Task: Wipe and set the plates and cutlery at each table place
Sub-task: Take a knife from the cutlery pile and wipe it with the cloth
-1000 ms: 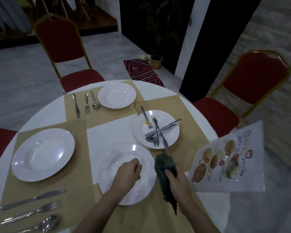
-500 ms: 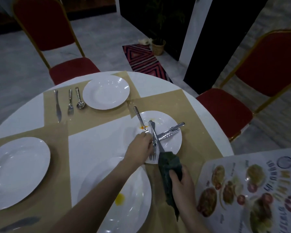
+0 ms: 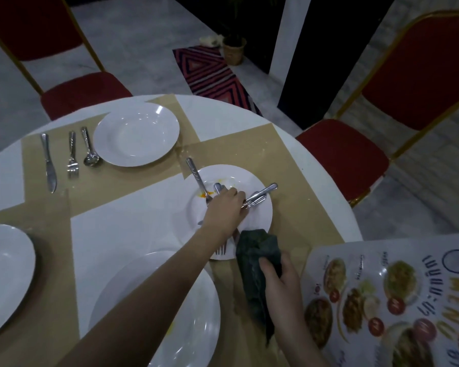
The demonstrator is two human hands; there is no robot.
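Observation:
A white plate (image 3: pixel 260 221) with an orange smear lies on a tan placemat at the table's right side, with several pieces of cutlery (image 3: pixel 263 193) piled on it. My left hand (image 3: pixel 224 211) reaches over this plate, its fingers curled down among the cutlery handles. Whether it grips one I cannot tell. My right hand (image 3: pixel 281 284) holds a dark green cloth (image 3: pixel 257 263) just in front of that plate. A second white plate (image 3: pixel 194 324) with a yellow spot lies nearest me, under my left forearm.
A clean plate (image 3: pixel 135 135) with knife (image 3: pixel 48 162), fork (image 3: pixel 72 154) and spoon (image 3: pixel 89 147) is set at the far place. Another plate (image 3: pixel 3 276) lies at the left. A laminated menu (image 3: pixel 395 300) overhangs the near right edge. Red chairs (image 3: pixel 350 160) ring the round table.
My left hand left the near plate and moved forward onto the cutlery on the smeared plate. My right hand with the cloth stayed beside it. The view has tilted down and closer.

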